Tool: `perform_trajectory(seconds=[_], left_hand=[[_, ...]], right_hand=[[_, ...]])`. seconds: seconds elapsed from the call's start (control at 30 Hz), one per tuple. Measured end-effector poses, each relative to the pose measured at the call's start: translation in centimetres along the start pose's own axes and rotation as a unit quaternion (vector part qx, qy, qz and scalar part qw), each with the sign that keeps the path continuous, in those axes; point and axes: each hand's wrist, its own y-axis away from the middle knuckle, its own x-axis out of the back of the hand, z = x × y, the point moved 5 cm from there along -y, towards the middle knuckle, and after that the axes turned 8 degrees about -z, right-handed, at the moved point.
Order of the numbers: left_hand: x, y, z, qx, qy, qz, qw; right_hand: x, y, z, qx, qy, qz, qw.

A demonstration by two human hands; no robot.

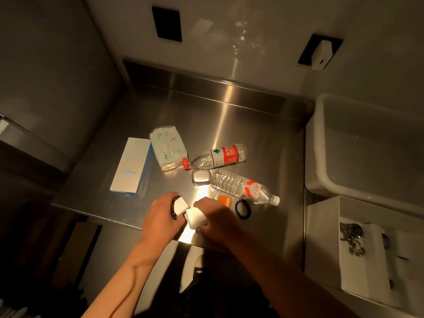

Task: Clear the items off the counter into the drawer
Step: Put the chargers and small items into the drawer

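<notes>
On the steel counter point(252, 125) my left hand point(160, 214) grips a small white and black block point(180, 205) near the front edge. My right hand point(218, 221) grips a white cube-shaped charger point(193, 218) right beside it. Behind them lie a white-blue box point(130, 167), a tissue pack point(168, 146), a red-label water bottle point(218, 157), a small silver case point(201, 177), a second clear bottle point(243, 188), an orange-white packet point(224, 201) and a black coiled hair tie point(242, 209). An open white drawer point(321, 244) at the right holds metal trinkets point(352, 237).
A white tub point(321, 138) stands at the right above the drawer. A steel backsplash point(206, 83) closes the counter's far side, with two black wall sockets point(167, 23) above, one holding a white plug point(322, 55). A grey cabinet wall rises on the left.
</notes>
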Motion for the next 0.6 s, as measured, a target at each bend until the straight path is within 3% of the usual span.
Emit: perform_trajectory(seconds=[0.13, 0.27, 0.6], left_hand=[[1.4, 0.1, 2.7, -0.032, 0.003, 0.028, 0.999], [2.0, 0.5, 7.0, -0.079, 0.023, 0.033, 0.996], [-1.7, 1.6, 21.4, -0.230, 0.063, -0.008, 0.971]], right_hand=[[2.6, 1.2, 0.4, 0.018, -0.034, 0.071, 0.997], [6.2, 2.5, 2.1, -0.043, -0.044, 0.074, 0.995], [15.5, 13.8, 8.8, -0.155, -0.067, 0.199, 0.965]])
